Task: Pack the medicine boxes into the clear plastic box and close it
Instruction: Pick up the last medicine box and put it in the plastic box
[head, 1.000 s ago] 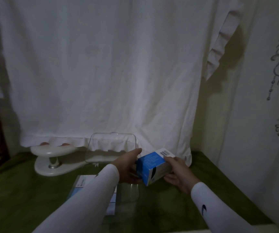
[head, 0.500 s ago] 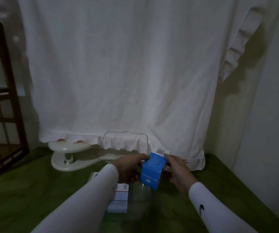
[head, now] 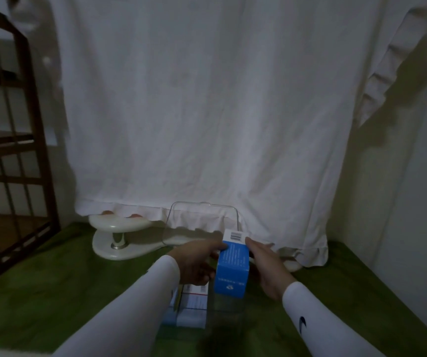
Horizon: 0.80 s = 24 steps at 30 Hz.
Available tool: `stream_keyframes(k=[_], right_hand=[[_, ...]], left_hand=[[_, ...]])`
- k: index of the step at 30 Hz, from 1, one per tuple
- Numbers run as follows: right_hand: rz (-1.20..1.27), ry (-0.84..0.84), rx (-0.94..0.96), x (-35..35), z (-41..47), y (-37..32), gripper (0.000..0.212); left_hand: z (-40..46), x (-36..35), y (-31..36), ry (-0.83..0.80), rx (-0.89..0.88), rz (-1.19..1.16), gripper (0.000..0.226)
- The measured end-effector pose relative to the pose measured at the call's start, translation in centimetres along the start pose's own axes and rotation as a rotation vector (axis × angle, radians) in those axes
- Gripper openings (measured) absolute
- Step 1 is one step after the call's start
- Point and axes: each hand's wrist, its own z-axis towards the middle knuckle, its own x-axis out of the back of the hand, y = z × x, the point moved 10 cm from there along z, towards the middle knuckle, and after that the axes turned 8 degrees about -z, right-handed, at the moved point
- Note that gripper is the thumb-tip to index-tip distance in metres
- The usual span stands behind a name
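Observation:
A blue medicine box [head: 231,267] with a white barcoded end stands on end, tilted, over the right side of the clear plastic box [head: 224,311]. My left hand [head: 198,261] grips its left side and my right hand [head: 266,264] its right side. Inside the clear box, at its left, lie white medicine boxes [head: 193,305], partly hidden by my left sleeve. The clear lid [head: 203,220] stands raised behind my hands.
The table wears a green cloth [head: 53,287]. A white two-tier stand [head: 118,235] sits at the back left under a hanging white sheet [head: 207,112]. A dark wooden frame [head: 9,150] rises at the far left, a wall at the right.
The blue box has turned from a slanted hold to nearly upright and dropped lower over the clear box. Both hands stayed on it. The camera view has shifted left.

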Motion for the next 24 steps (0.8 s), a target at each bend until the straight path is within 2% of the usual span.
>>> stream_keyframes(k=[5,9,16,21,24], right_hand=[[-0.031,-0.013,-0.012,-0.1,0.7,0.7,0.027],[-0.137,-0.001,-0.003,0.3,1.1,1.2,0.020],[-0.245,-0.019,-0.065,0.3,1.7,3.0,0.026],[-0.244,-0.019,-0.094,0.7,2.2,4.8,0.037],[-0.217,-0.020,-0.117,0.7,2.1,5.5,0.032]], left_hand=[[0.2,0.2,-0.4,-0.005,-0.002,-0.007,0.042],[0.7,0.7,-1.0,0.017,0.000,-0.015,0.043],[1.4,1.5,-3.1,0.015,0.034,-0.038,0.046],[1.7,1.1,-4.6,0.020,0.078,-0.082,0.044],[2.0,1.1,-5.4,0.035,0.108,-0.120,0.047]])
